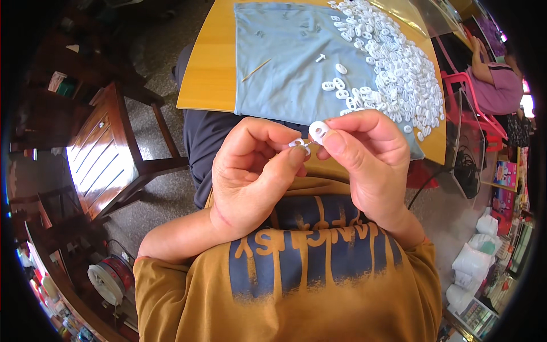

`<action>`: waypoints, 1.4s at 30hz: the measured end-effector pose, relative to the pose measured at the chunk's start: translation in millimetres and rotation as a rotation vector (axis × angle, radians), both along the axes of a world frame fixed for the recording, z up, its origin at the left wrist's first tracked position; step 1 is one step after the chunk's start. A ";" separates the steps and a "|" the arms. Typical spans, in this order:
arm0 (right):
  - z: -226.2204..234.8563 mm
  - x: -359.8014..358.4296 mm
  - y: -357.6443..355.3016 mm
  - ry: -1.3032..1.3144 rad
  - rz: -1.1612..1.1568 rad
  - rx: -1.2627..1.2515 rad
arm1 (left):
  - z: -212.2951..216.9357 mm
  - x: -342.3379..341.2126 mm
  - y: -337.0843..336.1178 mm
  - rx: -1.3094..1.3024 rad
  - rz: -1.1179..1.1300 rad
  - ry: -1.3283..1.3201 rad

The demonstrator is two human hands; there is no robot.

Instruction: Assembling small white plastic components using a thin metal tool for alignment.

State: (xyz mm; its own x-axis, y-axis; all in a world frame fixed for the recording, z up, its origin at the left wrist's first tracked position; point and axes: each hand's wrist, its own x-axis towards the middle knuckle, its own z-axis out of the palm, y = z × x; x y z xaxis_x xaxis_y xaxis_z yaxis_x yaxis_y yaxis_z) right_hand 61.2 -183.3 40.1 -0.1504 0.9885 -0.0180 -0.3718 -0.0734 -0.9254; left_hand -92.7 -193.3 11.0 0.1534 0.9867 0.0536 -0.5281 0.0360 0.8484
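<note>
yellow board (208, 74) w/ blue cloth (285, 62), wooden chair (108, 154) left

Both forearms raised from below, wrists bent inward before the chest. Left hand (250, 171) curled, thumb meeting forefinger. Right hand (364, 159) likewise pinched, fingertips nearly touching the left's.

a white oval ring (318, 130) sits at the fingertips. white rings (399, 68) heap toward the right edge of a pale blue cloth (285, 62), which covers a yellow-orange board (208, 74). the shirt (296, 285) is mustard with a navy printed band.
</note>
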 end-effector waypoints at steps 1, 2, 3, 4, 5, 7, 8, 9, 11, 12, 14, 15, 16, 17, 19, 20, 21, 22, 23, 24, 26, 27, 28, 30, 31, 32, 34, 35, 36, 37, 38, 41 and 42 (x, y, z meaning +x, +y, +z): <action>-0.6 -0.4 -0.2 -0.030 -0.017 0.042 | -0.1 0.2 0.2 -0.003 0.005 0.002; -1.9 -0.6 0.0 -0.030 -0.015 0.042 | 0.0 0.9 0.3 -0.004 0.007 0.002; -3.7 -0.8 0.2 -0.118 -0.033 0.151 | 0.4 1.8 0.4 -0.007 0.011 0.001; -4.7 -1.0 0.4 -0.205 -0.051 0.260 | 0.8 2.2 0.3 -0.010 0.015 0.000; -4.9 -0.8 1.1 -0.205 -0.050 0.260 | 1.3 2.0 0.3 -0.010 0.016 0.000; -5.5 -0.2 2.9 -0.315 -0.048 0.396 | 2.0 1.8 0.5 -0.024 0.003 -0.002; -5.9 -0.9 3.2 -0.315 -0.047 0.396 | 1.7 2.0 0.7 -0.024 0.005 -0.001; -6.5 -2.2 3.5 -0.307 -0.043 0.400 | 1.0 2.3 1.0 -0.023 -0.001 -0.010; -6.4 -3.1 3.5 -0.301 -0.040 0.403 | -0.5 2.6 1.4 -0.021 -0.009 -0.019; -5.8 -3.2 3.6 -0.286 -0.037 0.383 | -1.4 2.5 1.5 -0.001 -0.016 -0.027; -3.9 -3.0 3.2 -0.270 -0.034 0.362 | -1.1 2.4 1.3 0.019 -0.024 -0.036; -2.3 -2.4 2.5 -0.233 -0.023 0.324 | 0.4 2.3 1.0 0.025 -0.037 -0.049; -1.2 -2.0 2.2 -0.196 -0.012 0.286 | 1.0 2.2 0.8 0.031 -0.050 -0.063; -0.5 -2.2 2.2 -0.196 -0.013 0.286 | 0.7 1.7 0.5 0.032 -0.051 -0.063; 0.4 -2.6 2.3 -0.178 -0.013 0.281 | -0.4 0.1 0.0 0.095 -0.079 -0.037; 0.2 -2.0 2.3 -0.178 -0.014 0.282 | -0.5 0.1 0.0 0.095 -0.080 -0.037; -0.3 -0.9 2.6 -0.189 -0.006 0.291 | -0.5 0.2 0.1 0.110 -0.080 -0.019; -1.0 0.0 3.0 -0.199 0.000 0.301 | -0.7 0.2 0.4 0.126 -0.081 -0.001; -1.6 0.6 3.5 -0.199 -0.001 0.301 | -1.2 -0.2 0.8 0.126 -0.082 0.000; -2.2 1.2 4.1 -0.229 -0.001 0.334 | -1.7 -0.9 1.2 0.149 -0.086 0.031; -3.2 3.2 5.7 -0.260 -0.001 0.366 | -2.2 -1.3 1.2 0.172 -0.090 0.062; -3.6 4.8 7.0 -0.326 0.005 0.424 | -2.3 -1.3 1.1 0.172 -0.090 0.067; -3.8 6.2 8.1 -0.392 0.011 0.483 | -2.1 -1.4 1.1 0.174 -0.090 0.072; -5.9 9.0 9.3 -0.434 0.005 0.528 | -2.8 -2.7 1.9 0.176 -0.114 0.078; -6.8 9.4 9.7 -0.475 0.002 0.573 | -3.2 -3.2 2.1 0.178 -0.135 0.085; -6.0 8.2 8.6 -0.473 0.002 0.573 | -2.2 -3.5 2.0 0.178 -0.135 0.087; -2.9 4.7 5.3 -0.449 -0.018 0.510 | 0.9 -3.9 1.4 0.191 -0.136 0.119; -2.9 4.9 6.1 -0.449 -0.019 0.511 | 0.7 -3.7 0.9 0.192 -0.137 0.119; -3.2 5.4 7.8 -0.451 -0.003 0.553 | 0.0 -3.2 0.4 0.187 -0.124 0.101; -4.1 5.6 9.8 -0.450 0.016 0.596 | -0.8 -3.0 -0.1 0.181 -0.107 0.085; -5.1 6.5 11.5 -0.448 0.017 0.597 | -1.3 -2.7 -0.1 0.182 -0.105 0.087; -5.5 10.3 12.6 -0.460 0.056 0.642 | -1.9 -2.5 0.7 0.181 -0.114 0.046; -4.0 10.9 10.8 -0.434 0.072 0.581 | -2.1 -4.0 1.3 0.216 -0.119 0.084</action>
